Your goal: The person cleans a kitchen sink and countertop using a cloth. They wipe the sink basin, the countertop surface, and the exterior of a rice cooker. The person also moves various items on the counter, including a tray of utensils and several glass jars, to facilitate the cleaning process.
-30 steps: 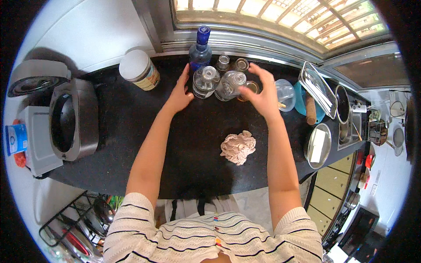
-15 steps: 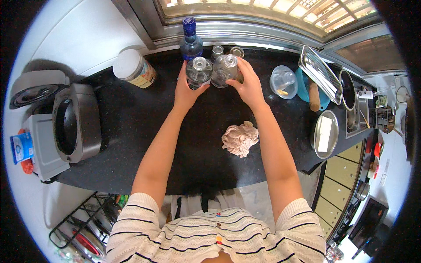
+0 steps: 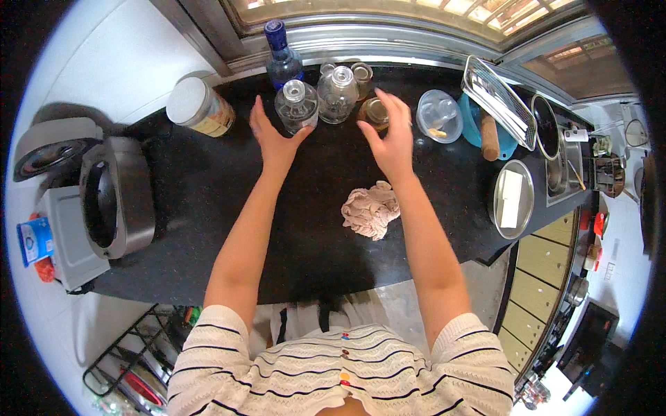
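Two clear glass bottles stand upright side by side near the back of the dark counter: a left bottle (image 3: 297, 109) and a rounder right bottle (image 3: 338, 97). My left hand (image 3: 276, 144) is open beside the left bottle, fingers spread, its thumb tip close to the glass; contact cannot be made out. My right hand (image 3: 394, 139) is also open, thumb and fingers apart around the near side of a small amber jar (image 3: 375, 113). Whether it touches the jar is unclear. Behind the bottles are a tall blue bottle (image 3: 284, 64) and another small glass jar (image 3: 362, 71).
A crumpled pink cloth (image 3: 370, 211) lies between my forearms. Leftward stand a white-lidded tub (image 3: 201, 107) and a dark appliance (image 3: 132, 197). To the right are a plastic bowl (image 3: 440, 114), a wire basket (image 3: 499, 100), a wooden handle (image 3: 489, 139) and a metal dish (image 3: 499, 208).
Both hands have let go of the two glass bottles and moved apart. The right hand has shifted right to the amber jar, which now shows. The whole view has shifted slightly.
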`<move>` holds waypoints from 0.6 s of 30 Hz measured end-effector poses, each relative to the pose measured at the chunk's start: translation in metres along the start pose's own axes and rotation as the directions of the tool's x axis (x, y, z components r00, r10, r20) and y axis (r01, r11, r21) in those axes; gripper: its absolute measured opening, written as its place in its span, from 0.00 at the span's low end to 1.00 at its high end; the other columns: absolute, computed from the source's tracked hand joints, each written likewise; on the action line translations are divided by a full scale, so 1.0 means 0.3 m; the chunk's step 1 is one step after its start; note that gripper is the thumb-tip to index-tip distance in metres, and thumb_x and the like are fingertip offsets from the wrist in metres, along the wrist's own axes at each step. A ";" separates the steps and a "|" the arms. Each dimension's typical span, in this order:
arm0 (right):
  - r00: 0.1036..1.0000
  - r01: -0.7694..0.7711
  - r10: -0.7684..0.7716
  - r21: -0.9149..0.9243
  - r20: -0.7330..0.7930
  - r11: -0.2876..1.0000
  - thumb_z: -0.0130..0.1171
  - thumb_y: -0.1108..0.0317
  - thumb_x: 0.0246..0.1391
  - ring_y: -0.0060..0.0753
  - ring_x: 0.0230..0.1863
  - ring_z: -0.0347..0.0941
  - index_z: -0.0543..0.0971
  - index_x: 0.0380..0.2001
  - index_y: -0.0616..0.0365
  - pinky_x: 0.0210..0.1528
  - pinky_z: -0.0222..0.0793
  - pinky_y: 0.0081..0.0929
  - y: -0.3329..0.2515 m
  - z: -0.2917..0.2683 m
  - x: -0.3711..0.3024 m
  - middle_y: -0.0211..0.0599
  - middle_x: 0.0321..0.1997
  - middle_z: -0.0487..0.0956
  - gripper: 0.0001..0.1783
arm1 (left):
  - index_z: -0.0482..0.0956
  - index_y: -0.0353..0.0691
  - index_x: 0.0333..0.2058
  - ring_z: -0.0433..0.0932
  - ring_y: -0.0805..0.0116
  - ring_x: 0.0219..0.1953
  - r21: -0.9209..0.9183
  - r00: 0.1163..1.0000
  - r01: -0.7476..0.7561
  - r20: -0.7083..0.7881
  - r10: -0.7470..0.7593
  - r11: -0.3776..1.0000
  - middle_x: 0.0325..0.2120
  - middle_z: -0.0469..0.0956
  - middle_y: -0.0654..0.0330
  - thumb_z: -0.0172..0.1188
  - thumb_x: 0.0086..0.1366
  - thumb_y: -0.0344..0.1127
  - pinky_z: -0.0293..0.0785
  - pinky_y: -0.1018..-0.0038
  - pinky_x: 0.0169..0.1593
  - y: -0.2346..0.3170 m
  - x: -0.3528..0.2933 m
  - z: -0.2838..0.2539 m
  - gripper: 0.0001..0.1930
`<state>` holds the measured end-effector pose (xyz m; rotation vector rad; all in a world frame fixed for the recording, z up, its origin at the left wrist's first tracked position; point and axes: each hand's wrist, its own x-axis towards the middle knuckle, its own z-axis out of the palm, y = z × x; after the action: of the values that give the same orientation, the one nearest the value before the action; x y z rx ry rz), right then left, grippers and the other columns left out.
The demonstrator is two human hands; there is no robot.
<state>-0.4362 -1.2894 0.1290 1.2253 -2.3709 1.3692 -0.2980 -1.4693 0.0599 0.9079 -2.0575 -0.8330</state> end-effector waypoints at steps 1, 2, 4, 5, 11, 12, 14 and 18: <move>0.997 -0.008 0.007 -0.006 -0.083 1.000 0.67 0.71 0.49 0.51 0.55 0.70 0.74 0.52 0.58 0.58 0.65 0.39 0.016 -0.031 -0.076 0.46 0.53 0.73 0.25 | 0.56 0.37 0.64 0.61 0.49 0.62 -0.006 1.000 -0.022 -0.002 0.022 1.000 0.59 0.62 0.46 0.76 0.48 0.35 0.57 0.56 0.66 0.018 -0.049 -0.009 0.48; 0.989 -0.040 0.030 -0.066 -0.143 0.997 0.64 0.74 0.50 0.49 0.54 0.70 0.76 0.46 0.59 0.57 0.65 0.40 0.015 -0.070 -0.166 0.46 0.51 0.74 0.19 | 0.60 0.37 0.62 0.63 0.48 0.60 -0.015 0.999 -0.046 -0.008 0.046 0.999 0.58 0.63 0.46 0.75 0.48 0.36 0.58 0.57 0.65 0.036 -0.099 -0.020 0.44; 0.981 -0.188 0.178 -0.131 -0.082 0.974 0.60 0.75 0.47 0.49 0.56 0.67 0.76 0.43 0.57 0.60 0.60 0.43 0.030 -0.138 -0.374 0.44 0.52 0.73 0.16 | 0.68 0.38 0.55 0.65 0.48 0.58 -0.054 0.984 -0.111 0.137 0.118 0.992 0.56 0.65 0.49 0.75 0.48 0.39 0.59 0.57 0.63 0.096 -0.225 -0.046 0.37; 0.973 -0.220 0.228 -0.144 0.036 0.965 0.60 0.73 0.46 0.49 0.59 0.64 0.77 0.44 0.56 0.63 0.56 0.44 0.020 -0.160 -0.443 0.44 0.55 0.71 0.18 | 0.72 0.40 0.51 0.65 0.49 0.57 -0.075 0.949 -0.139 0.276 0.154 0.987 0.54 0.66 0.50 0.75 0.47 0.41 0.60 0.56 0.62 0.144 -0.314 -0.067 0.33; 0.805 -0.538 0.505 0.025 0.312 0.843 0.57 0.77 0.50 0.45 0.52 0.71 0.74 0.53 0.56 0.55 0.67 0.35 0.017 -0.204 -0.576 0.42 0.49 0.73 0.24 | 0.72 0.49 0.54 0.67 0.48 0.56 -0.110 0.752 -0.293 0.587 0.300 0.950 0.54 0.68 0.56 0.77 0.37 0.37 0.67 0.53 0.56 0.265 -0.622 0.034 0.40; 0.786 -0.569 0.521 0.059 0.333 0.820 0.57 0.78 0.50 0.43 0.49 0.73 0.75 0.52 0.56 0.52 0.69 0.33 0.030 -0.225 -0.560 0.42 0.47 0.73 0.23 | 0.72 0.49 0.53 0.68 0.47 0.56 -0.150 0.731 -0.264 0.614 0.299 0.953 0.54 0.68 0.56 0.76 0.37 0.35 0.67 0.54 0.56 0.265 -0.610 0.038 0.40; 0.830 -0.481 0.446 0.025 0.334 0.876 0.57 0.82 0.50 0.37 0.40 0.76 0.77 0.46 0.58 0.42 0.72 0.27 0.029 -0.265 -0.510 0.38 0.39 0.72 0.18 | 0.72 0.49 0.53 0.68 0.47 0.55 -0.206 0.688 -0.204 0.665 0.290 0.957 0.54 0.69 0.57 0.74 0.36 0.31 0.68 0.55 0.55 0.256 -0.551 0.014 0.39; 0.888 -0.414 0.415 -0.049 0.200 0.909 0.56 0.85 0.47 0.36 0.41 0.71 0.79 0.47 0.56 0.44 0.70 0.30 -0.020 -0.295 -0.454 0.38 0.42 0.71 0.22 | 0.74 0.46 0.51 0.66 0.48 0.59 -0.211 0.691 -0.220 0.656 0.304 0.953 0.55 0.67 0.55 0.69 0.41 0.28 0.65 0.53 0.59 0.278 -0.407 -0.133 0.32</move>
<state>-0.3653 -1.1436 0.1183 0.9280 -2.9108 1.3961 -0.2337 -1.3369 0.1024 0.2061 -2.6441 -1.2380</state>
